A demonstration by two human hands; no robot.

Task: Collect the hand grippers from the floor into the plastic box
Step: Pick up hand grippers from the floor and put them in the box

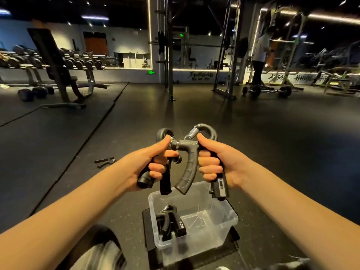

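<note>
Grippers fill both hands, raised side by side just above the box [214, 227], seemingly so both can go in at once. The left grip [153, 164] curls round both handles of a black gripper [165, 184], thumb up by its ring. The right grip [212, 166] wraps only the counter-side handle of a grey gripper [188, 170], so its curved handle hangs free and nearly touches the black one.

The box stands on the floor [253, 143] close in front of the person, open-topped. A stored gripper [171, 225] lies against its left wall, and the right half looks free, the better side to drop into. The dangling handles hang over the far rim, so they should come slightly nearer and lower to land inside rather than clip that edge.

One stray gripper [105, 162] lies on the floor to the left, well apart from the box, with open floor around it, so the job is unfinished.
</note>
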